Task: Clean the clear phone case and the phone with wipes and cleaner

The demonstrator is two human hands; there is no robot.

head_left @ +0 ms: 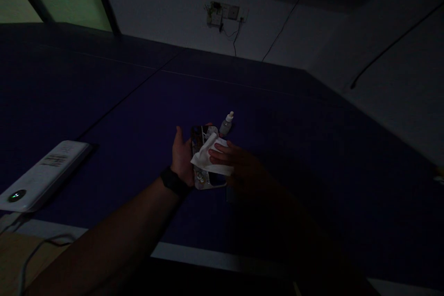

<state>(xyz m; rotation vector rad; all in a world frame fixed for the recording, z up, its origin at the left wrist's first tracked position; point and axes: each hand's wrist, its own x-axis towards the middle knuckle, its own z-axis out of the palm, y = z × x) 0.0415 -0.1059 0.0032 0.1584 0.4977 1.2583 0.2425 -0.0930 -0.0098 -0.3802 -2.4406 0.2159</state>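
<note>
In the dim head view my left hand (182, 159), with a dark band on its wrist, holds a phone (202, 180) from beneath and along its left edge. The phone has a patterned back or case, and part of it is covered. Over its middle lies a crumpled white cloth or tissue (205, 156). My right hand (239, 163) presses this cloth against the phone with its fingers; its thumb is lost in shadow. Just beyond the phone stands a small bottle (226, 125) with a white dropper-like top.
A large white power bank-like device (48, 171) rests at the left on the dark blue table (138, 115), with a cable (33, 259) near it. Wall sockets (225, 11) with plugs and cords are at the back. Another black cord (391, 48) hangs on the right wall.
</note>
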